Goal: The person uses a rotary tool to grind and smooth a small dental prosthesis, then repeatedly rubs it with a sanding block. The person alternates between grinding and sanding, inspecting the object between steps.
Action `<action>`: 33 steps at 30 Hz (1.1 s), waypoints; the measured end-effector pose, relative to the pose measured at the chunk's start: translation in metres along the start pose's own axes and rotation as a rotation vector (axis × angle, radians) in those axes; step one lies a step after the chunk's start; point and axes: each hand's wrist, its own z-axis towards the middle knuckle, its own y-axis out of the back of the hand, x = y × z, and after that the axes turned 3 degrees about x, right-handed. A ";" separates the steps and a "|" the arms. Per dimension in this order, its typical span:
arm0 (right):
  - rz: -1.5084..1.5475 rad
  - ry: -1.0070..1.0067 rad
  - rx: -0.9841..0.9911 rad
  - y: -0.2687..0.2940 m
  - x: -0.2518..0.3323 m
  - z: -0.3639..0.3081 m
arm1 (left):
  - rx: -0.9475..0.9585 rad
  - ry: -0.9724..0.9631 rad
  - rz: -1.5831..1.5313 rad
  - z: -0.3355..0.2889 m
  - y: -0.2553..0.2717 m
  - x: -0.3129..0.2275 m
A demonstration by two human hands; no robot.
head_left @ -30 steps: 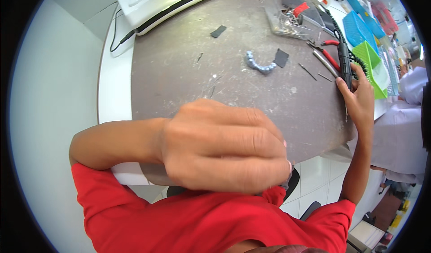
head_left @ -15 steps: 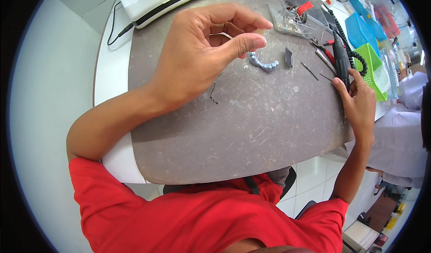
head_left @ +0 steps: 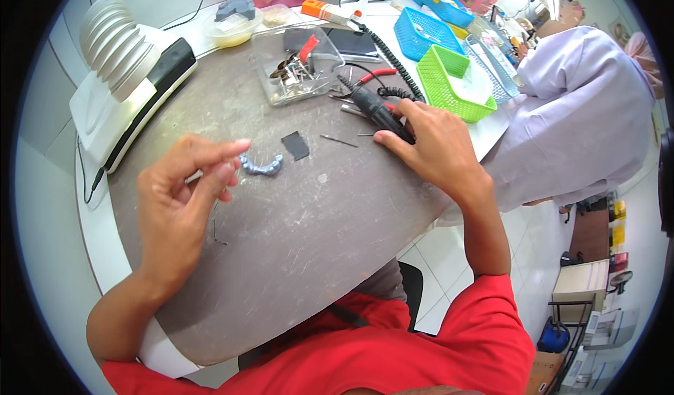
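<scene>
My left hand (head_left: 184, 197) hovers over the left part of the grey work mat (head_left: 309, 233), thumb and forefinger pinched together. What they hold, if anything, is too small to make out. Just beyond those fingertips lies a shiny blue-grey dental arch piece (head_left: 264, 168), partly hidden by them. At the right, my right hand (head_left: 444, 144) is wrapped round the lower end of a black rotary handpiece (head_left: 379, 113) with a coiled cord. Between the hands lie a dark square of abrasive sheet (head_left: 295, 145) and a thin metal rod (head_left: 338, 140).
A clear plastic box (head_left: 263, 79) of small burs and bits sits behind, near red-handled pliers (head_left: 375, 76). Green (head_left: 453, 90) and blue (head_left: 421, 36) baskets stand at the back right. A white machine with a ribbed hose (head_left: 116, 48) is at left. Another person's pale sleeve (head_left: 562, 114) is close at right.
The view has swung to the right. My left hand has lowered, and its thumb and forefinger have come closer together. My right hand has the handpiece more fully in its grasp.
</scene>
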 end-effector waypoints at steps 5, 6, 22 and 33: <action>0.013 0.012 0.070 -0.001 -0.004 0.003 | 0.136 0.157 -0.160 -0.007 -0.007 -0.012; 0.002 0.021 0.062 0.000 -0.005 0.004 | 0.174 0.199 -0.210 -0.006 -0.009 -0.014; 0.208 0.686 0.129 -0.012 0.108 0.045 | -0.021 0.252 -0.245 0.030 0.022 0.005; 0.575 0.737 0.220 -0.016 0.104 0.042 | -0.005 0.442 -0.270 0.035 0.024 0.024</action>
